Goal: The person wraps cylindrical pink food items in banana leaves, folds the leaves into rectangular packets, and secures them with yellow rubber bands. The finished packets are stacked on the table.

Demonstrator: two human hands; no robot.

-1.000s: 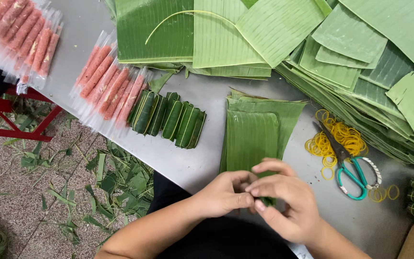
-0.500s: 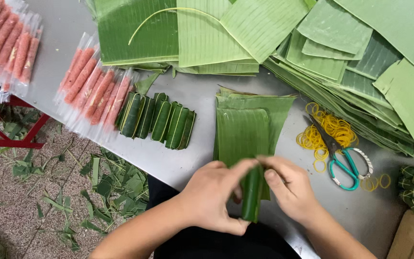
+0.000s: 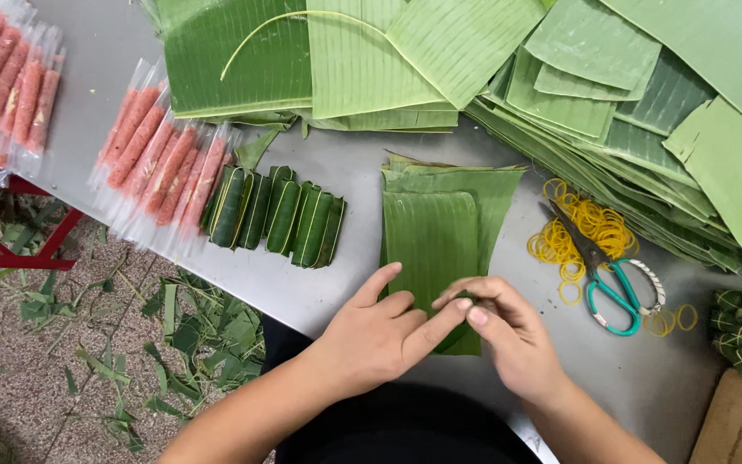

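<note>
Worktop (image 3: 336, 296): grey metal sheet, I see it running corner to corner; the floor at left is littered with leaf scraps.
Leaf stock (image 3: 371, 51): big cut banana leaves heaped along the far edge, more fanned out to the right.
Leaf stack (image 3: 435, 228): small trimmed rectangles piled just ahead of both hands, near edge under the fingers.
Pink sticks (image 3: 160, 167): row of clear-wrapped pink meat sticks at left, a second batch in the far left corner.
Finished rolls (image 3: 280, 210): green leaf-wrapped bundles side by side, touching the pink row.
Scissors (image 3: 607, 275): teal-handled, lying on a scatter of yellow rubber bands (image 3: 577, 232), right of the stack.
Left hand (image 3: 371, 335): curled loosely, forefinger stretched to meet the right hand over the leaf edge; pinching lightly, not clenched.
Right hand (image 3: 508, 331): fingertips bunched on a small dark roll (image 3: 482, 305) at the stack's near edge; the roll is mostly hidden.
Handling, my read: leaf is light, thin, pliant along the ribs but tears across them; slightly waxy. Best held at the folded end, with flat finger pressure.
</note>
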